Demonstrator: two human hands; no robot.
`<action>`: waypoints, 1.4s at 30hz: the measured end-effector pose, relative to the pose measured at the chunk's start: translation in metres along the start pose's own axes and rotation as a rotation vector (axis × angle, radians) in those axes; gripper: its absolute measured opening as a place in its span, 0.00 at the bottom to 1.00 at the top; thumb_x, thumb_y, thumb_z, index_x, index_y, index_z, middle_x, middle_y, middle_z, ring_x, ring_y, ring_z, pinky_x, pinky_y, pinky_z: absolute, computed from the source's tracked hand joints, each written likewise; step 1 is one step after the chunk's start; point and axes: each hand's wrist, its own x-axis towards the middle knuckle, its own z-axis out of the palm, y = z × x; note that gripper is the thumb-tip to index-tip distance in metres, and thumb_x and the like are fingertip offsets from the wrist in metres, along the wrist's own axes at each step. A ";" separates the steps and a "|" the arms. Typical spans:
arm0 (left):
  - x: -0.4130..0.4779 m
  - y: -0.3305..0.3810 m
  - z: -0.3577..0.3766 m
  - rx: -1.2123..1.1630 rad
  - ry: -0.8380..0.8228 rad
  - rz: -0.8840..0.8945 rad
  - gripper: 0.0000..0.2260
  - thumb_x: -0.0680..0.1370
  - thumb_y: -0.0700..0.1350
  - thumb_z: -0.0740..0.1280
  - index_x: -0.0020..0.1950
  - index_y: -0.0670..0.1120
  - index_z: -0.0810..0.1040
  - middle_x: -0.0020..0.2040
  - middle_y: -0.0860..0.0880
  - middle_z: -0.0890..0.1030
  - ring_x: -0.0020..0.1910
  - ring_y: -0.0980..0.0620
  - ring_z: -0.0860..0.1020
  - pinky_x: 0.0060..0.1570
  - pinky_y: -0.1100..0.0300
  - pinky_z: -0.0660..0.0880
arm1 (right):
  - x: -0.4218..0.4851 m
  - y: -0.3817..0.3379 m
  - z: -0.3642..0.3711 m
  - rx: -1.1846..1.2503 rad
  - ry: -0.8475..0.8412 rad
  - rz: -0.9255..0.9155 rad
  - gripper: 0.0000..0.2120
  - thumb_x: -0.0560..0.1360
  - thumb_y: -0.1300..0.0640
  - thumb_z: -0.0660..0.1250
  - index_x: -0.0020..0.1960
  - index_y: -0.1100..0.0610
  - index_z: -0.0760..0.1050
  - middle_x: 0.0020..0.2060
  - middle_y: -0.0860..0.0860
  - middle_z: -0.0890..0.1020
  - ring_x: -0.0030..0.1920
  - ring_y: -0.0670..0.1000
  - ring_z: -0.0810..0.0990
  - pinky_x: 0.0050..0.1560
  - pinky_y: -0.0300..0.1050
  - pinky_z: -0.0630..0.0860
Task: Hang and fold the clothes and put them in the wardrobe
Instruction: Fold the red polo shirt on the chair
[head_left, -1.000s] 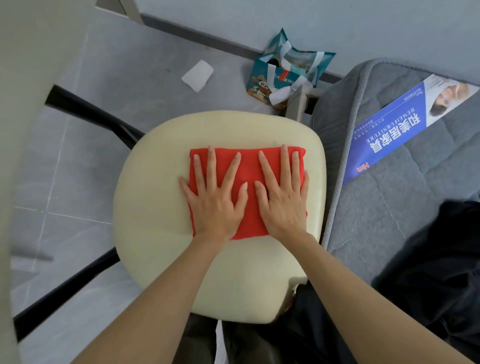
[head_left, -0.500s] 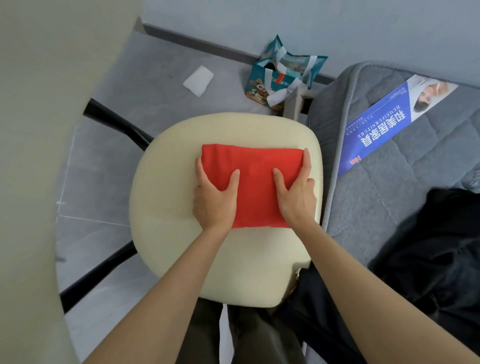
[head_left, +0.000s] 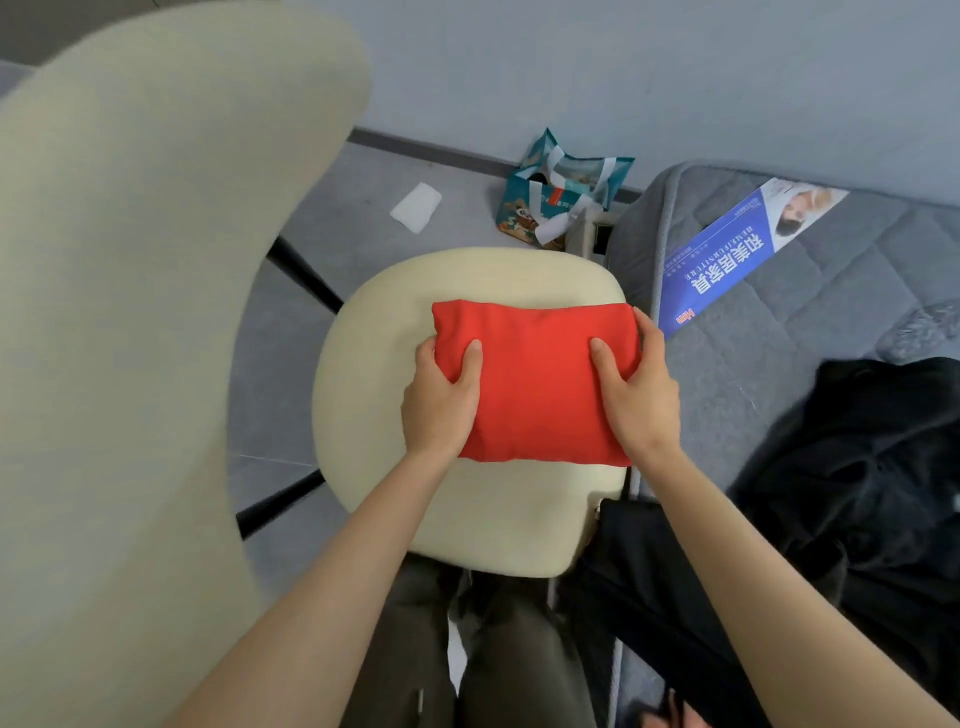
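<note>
While the folded red garment (head_left: 535, 395) sits over the middle of the cream chair seat (head_left: 493, 525), both hands hold it by its short ends. The left hand (head_left: 441, 405) grips the left end, thumb laid on top and fingers curled under the edge. The right hand (head_left: 639, 395) grips the right end the same way, thumb on the cloth and fingers wrapped round the side. Whether the bundle rests on the seat or is raised just off it cannot be told. It is a plump rectangle with no print or label showing.

Just beside the seat on its right lies a grey quilted mattress (head_left: 769, 374). On it, beyond the seat's far right corner, is a blue label (head_left: 727, 260), seen upside down. Large white characters read 和美居家具, with HEMEIFURNITURE in thin capitals alongside and an orange "Hm" on the white tip nearest the seat. Its smaller lines of print are too fine to read. Black clothing (head_left: 857, 467) is heaped on the mattress right of the seat and spills down past the seat's near right corner.

Beyond the seat's far edge a teal gift bag (head_left: 561, 197) with white ribbon handles stands on the grey floor tiles (head_left: 291, 415); its printing is too small to read. A white scrap of paper (head_left: 415, 208) lies beyond the seat's far left corner. Left of the seat looms a large blurred cream panel (head_left: 130, 312), with black chair legs (head_left: 306, 280) showing between the two. Below the seat's near edge are the person's grey trousers (head_left: 519, 665).
</note>
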 end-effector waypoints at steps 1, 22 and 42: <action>-0.012 0.003 -0.006 -0.015 -0.002 0.012 0.23 0.77 0.61 0.61 0.69 0.52 0.68 0.48 0.61 0.76 0.52 0.53 0.77 0.50 0.61 0.68 | -0.010 -0.004 -0.009 0.010 0.007 -0.019 0.25 0.78 0.41 0.61 0.72 0.41 0.59 0.65 0.47 0.76 0.62 0.56 0.75 0.58 0.46 0.67; -0.353 -0.019 -0.201 -0.291 0.331 0.219 0.21 0.77 0.60 0.63 0.66 0.53 0.65 0.46 0.69 0.72 0.41 0.74 0.73 0.41 0.73 0.67 | -0.299 -0.083 -0.152 0.187 -0.179 -0.588 0.23 0.78 0.43 0.62 0.71 0.41 0.61 0.50 0.23 0.71 0.49 0.23 0.70 0.48 0.22 0.65; -0.708 -0.232 -0.553 -0.652 1.012 0.139 0.12 0.77 0.54 0.66 0.56 0.49 0.78 0.49 0.54 0.82 0.44 0.59 0.81 0.43 0.65 0.74 | -0.768 -0.248 -0.018 0.352 -0.808 -1.261 0.23 0.78 0.43 0.62 0.71 0.42 0.61 0.55 0.32 0.74 0.54 0.37 0.76 0.57 0.36 0.70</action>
